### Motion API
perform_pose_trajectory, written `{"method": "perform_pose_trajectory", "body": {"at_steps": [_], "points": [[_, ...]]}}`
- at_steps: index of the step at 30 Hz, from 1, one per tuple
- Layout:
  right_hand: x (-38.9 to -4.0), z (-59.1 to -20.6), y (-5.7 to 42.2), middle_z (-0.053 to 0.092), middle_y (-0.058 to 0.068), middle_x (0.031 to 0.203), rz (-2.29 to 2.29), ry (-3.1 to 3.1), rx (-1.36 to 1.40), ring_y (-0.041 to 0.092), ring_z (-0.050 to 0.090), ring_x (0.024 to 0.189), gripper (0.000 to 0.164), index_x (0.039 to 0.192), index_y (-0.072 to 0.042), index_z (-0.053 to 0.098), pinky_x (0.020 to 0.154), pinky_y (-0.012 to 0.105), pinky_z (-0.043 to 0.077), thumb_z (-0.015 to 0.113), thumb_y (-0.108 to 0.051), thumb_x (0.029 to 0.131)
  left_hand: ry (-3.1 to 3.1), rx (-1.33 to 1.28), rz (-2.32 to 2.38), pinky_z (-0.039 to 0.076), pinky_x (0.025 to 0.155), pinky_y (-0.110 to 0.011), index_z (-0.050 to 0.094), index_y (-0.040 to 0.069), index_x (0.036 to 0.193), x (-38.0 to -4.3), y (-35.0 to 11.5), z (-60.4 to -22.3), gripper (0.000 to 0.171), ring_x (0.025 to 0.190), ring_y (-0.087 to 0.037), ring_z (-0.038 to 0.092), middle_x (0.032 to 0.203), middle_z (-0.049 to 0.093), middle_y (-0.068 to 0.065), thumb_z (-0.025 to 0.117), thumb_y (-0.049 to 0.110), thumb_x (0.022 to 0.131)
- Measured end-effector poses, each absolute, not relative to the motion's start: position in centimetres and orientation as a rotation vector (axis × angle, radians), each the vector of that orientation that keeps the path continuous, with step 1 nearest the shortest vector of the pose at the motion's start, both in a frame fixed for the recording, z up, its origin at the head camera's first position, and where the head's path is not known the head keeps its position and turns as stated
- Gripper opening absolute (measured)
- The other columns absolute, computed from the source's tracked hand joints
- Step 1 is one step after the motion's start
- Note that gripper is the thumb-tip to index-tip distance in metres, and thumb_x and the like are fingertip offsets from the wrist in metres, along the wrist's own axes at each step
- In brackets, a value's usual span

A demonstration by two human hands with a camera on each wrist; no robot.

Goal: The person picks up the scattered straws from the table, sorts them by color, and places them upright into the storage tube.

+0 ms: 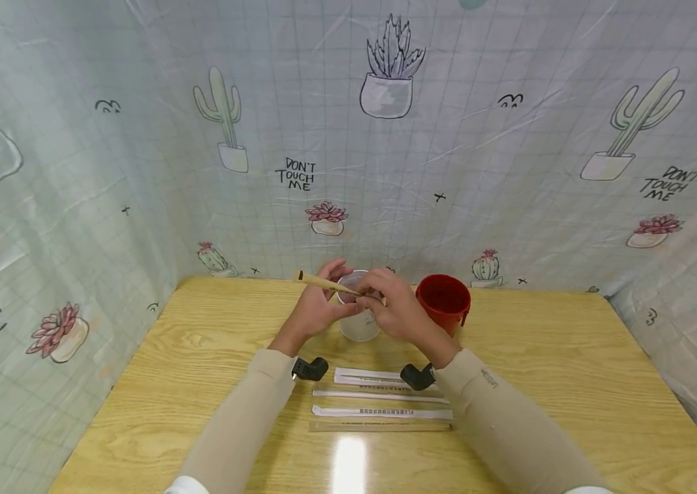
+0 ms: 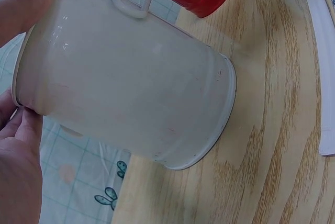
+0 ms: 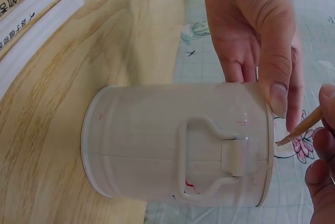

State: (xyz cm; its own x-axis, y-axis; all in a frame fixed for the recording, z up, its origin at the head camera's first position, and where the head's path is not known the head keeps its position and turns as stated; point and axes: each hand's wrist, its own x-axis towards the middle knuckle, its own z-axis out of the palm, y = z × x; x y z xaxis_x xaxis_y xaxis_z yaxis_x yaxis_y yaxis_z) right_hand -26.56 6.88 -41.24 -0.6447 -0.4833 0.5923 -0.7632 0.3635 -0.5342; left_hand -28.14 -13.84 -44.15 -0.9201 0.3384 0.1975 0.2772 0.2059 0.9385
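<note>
Head view: left grip [image 1: 319,306] holds one white bucket [image 1: 359,329], right grip [image 1: 396,307] pinches one stick [image 1: 324,282].

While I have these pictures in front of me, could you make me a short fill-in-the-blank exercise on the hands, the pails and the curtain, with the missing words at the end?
1. The stick is pinched by the person's ____ hand.
2. The white pail is held at its rim by the ____ hand.
3. In the head view, right of it is a ____ pail.
4. Lettering on the curtain reads "DON'T ____ ME".

Missing words: right; left; red; TOUCH.
</note>
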Motion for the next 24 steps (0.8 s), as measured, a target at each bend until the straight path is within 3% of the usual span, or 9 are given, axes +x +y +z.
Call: {"method": "perform_pose_trajectory", "body": {"at_steps": [6, 14, 24], "points": [[-27.0, -41.1, 6.6, 0.067, 0.003, 0.089, 1.14, -2.334, 1.076, 0.015, 0.053, 0.081, 0.008, 0.096, -0.008, 0.073, 0.07, 0.029, 0.047, 0.073, -0.001, 0.093, 2.361, 0.612, 1.895, 0.022, 0.133, -0.049, 0.024, 0.003, 0.163, -28.2, -13.8, -44.2, 0.094, 0.158, -0.031, 0.033, 0.16, 0.044, -0.02, 0.082, 0.007, 0.088], [-27.5, -41.4, 6.4, 0.068, 0.009, 0.093, 1.191, -2.381, 0.991, 0.018, 0.053, 0.081, 0.009, 0.102, -0.003, 0.073, 0.071, 0.029, 0.047, 0.072, -0.001, 0.094, 2.336, 0.594, 1.922, 0.023, 0.133, -0.043, 0.03, 0.009, 0.162, -27.9, -13.5, -44.2, 0.09, 0.157, -0.028, 0.035, 0.16, 0.045, -0.021, 0.082, 0.004, 0.088], [-28.2, -41.6, 6.3, 0.07, 0.009, 0.096, 1.281, -2.459, 0.859, 0.02, 0.056, 0.086, 0.008, 0.103, -0.003, 0.073, 0.074, 0.03, 0.049, 0.072, -0.006, 0.095, 2.374, 0.551, 1.88, 0.023, 0.133, -0.042, 0.031, 0.016, 0.162, -28.2, -13.7, -44.1, 0.091, 0.157, -0.026, 0.035, 0.16, 0.045, -0.012, 0.083, 0.008, 0.088]]}}
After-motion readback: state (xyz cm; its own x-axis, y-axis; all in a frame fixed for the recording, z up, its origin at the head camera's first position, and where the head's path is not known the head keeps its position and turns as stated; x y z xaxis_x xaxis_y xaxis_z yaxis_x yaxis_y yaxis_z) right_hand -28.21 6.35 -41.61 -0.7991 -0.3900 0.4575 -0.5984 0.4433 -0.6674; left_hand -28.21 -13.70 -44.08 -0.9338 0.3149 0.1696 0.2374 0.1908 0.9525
